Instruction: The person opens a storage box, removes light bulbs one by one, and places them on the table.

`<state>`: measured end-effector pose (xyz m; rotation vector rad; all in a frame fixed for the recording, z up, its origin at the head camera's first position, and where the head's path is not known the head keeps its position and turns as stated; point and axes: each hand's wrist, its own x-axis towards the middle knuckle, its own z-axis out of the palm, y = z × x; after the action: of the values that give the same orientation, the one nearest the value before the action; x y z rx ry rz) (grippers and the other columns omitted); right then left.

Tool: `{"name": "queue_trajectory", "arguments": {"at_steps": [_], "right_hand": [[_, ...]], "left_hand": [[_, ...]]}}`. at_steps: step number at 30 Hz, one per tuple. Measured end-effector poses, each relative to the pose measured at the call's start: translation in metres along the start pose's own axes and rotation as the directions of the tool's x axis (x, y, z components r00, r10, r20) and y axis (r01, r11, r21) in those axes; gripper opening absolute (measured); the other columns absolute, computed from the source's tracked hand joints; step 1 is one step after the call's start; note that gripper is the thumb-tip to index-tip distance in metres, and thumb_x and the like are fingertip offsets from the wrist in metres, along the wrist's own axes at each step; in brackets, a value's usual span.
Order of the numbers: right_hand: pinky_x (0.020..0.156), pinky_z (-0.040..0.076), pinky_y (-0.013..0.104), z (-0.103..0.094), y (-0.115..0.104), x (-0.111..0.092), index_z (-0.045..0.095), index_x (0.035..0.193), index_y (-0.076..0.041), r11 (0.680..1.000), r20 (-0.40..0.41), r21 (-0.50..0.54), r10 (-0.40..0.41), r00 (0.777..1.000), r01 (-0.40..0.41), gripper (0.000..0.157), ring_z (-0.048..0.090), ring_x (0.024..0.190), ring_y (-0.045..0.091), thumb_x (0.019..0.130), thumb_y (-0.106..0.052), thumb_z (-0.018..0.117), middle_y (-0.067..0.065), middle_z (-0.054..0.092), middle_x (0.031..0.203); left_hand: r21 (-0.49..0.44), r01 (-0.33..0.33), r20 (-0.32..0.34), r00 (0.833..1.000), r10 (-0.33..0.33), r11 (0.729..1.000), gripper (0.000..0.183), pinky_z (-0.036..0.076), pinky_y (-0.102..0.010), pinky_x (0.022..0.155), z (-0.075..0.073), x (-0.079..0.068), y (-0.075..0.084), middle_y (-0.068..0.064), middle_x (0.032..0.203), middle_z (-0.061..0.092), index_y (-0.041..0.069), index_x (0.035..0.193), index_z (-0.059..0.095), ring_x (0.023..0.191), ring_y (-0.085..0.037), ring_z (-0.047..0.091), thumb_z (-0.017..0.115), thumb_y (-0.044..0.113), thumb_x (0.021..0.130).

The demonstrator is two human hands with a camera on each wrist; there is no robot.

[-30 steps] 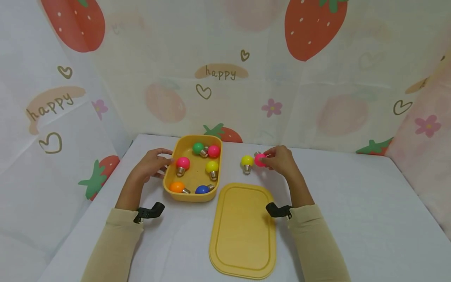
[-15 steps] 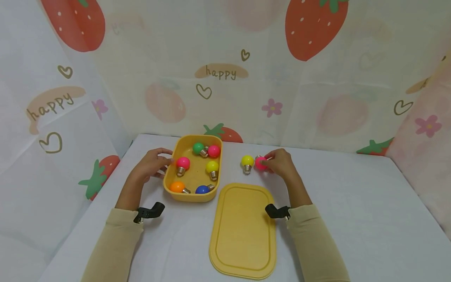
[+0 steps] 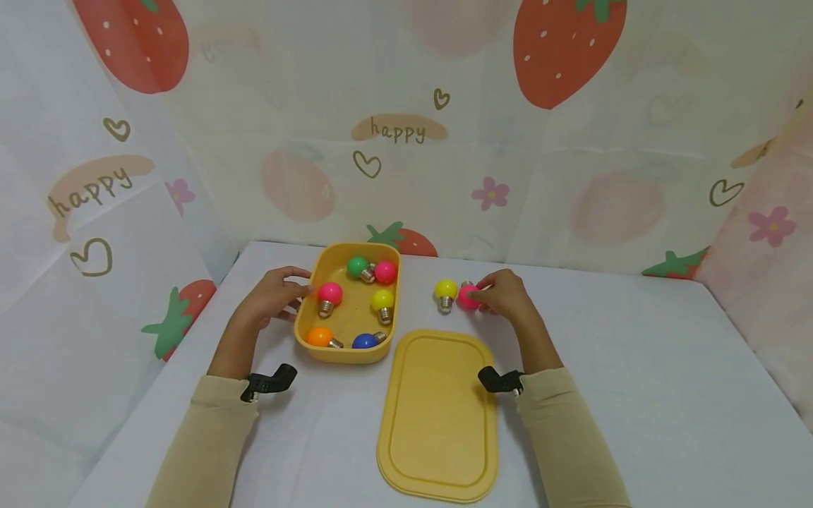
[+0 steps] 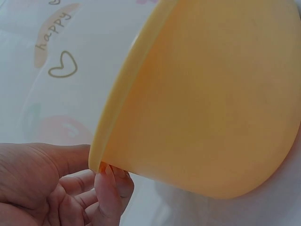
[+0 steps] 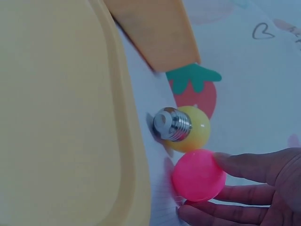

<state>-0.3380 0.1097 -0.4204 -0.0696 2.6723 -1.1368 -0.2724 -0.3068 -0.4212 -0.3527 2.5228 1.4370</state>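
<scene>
A yellow plastic box (image 3: 348,356) holds several small coloured light bulbs with metal screw bases. My left hand (image 3: 274,296) grips its left wall; in the left wrist view a digit reaches over the rim and other fingertips press the outside. To the box's right, my right hand (image 3: 504,293) pinches a pink light bulb (image 5: 198,175) between thumb and fingers, its round end toward me and its base pointing away. Just left of that, a yellow light bulb (image 3: 446,290) lies on the table, base toward me, right beside the pink one.
A flat yellow lid (image 3: 438,416) lies on the white table (image 3: 635,367), in front of the two bulbs and right of the box. Inside the box are green, pink, yellow, orange (image 3: 319,336) and blue bulbs. A strawberry-print cloth (image 3: 540,176) stands behind.
My right hand has come slightly nearer with the pink bulb, lowering it beside the yellow one, then stayed almost still. The left hand and box have not moved.
</scene>
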Motion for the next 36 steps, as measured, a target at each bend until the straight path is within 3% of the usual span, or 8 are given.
{"name": "queue_trajectory", "arguments": {"at_steps": [21,30,36], "right_hand": [[0.075,0.057,0.036,-0.0011,-0.0002,-0.0027,0.067,0.122,0.003,1.000,0.038,-0.025,-0.001,0.999,0.002,0.043,0.067,0.080,0.028,0.092,-0.027,0.074,0.018,0.072,0.092],[0.067,0.054,0.029,-0.0005,0.0024,-0.0019,0.068,0.119,0.003,0.999,0.044,-0.035,-0.004,0.999,0.006,0.042,0.065,0.078,0.027,0.092,-0.028,0.075,0.017,0.073,0.090],[0.072,0.057,0.033,-0.0008,0.0014,-0.0026,0.070,0.117,0.003,0.999,0.037,-0.032,-0.007,0.999,0.008,0.040,0.065,0.079,0.027,0.092,-0.028,0.074,0.017,0.073,0.091]], "left_hand": [[0.000,-0.010,0.002,1.000,0.010,1.000,0.058,0.060,-0.032,0.079,-0.0001,-0.0014,0.0010,-0.022,0.133,0.061,0.010,0.152,0.040,0.099,-0.029,0.064,0.061,0.028,0.101],[0.004,-0.011,0.004,1.000,0.011,1.000,0.058,0.060,-0.032,0.079,0.0005,-0.0016,0.0010,-0.022,0.133,0.060,0.010,0.152,0.040,0.098,-0.029,0.064,0.061,0.028,0.101],[0.004,-0.019,0.001,1.000,0.019,1.000,0.056,0.060,-0.031,0.078,0.0006,-0.0008,0.0002,-0.022,0.132,0.060,0.009,0.151,0.041,0.096,-0.029,0.064,0.061,0.027,0.101]]}}
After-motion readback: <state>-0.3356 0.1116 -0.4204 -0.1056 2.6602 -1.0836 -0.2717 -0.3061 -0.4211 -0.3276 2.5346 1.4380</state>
